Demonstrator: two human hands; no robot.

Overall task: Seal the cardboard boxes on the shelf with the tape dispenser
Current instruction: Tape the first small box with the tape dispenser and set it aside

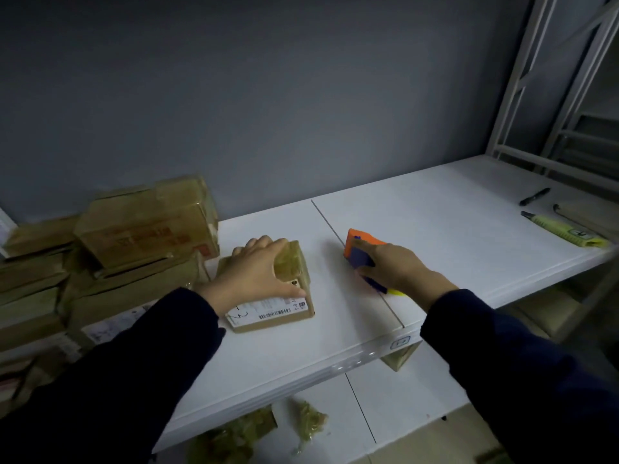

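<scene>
- The white shelf is carrying everything at working height. A lower shelf is showing beneath it, with crumpled tape scraps lying on it.
- A stack of boxes is sitting at the left against the wall. All of them are looking closed and glossy with tape, so their contents are staying hidden.
- The small box is lying flat near the front edge, its long axis running near-to-far, with the label at the near end. It is closed too, and nothing inside is showing.
- The left hand is holding this box down, with the fingers curling over its far edge and the thumb stretching along the top.
- The right hand is gripping the tape dispenser, fingers wrapping its blue body.
- The dispenser is resting on the shelf just right of the box, not touching it, with its orange end pointing away. It is lying roughly parallel with the box, so the coming move is probably a short carry leftward.
- A pen and a yellow cutter are lying well apart at the right.
</scene>
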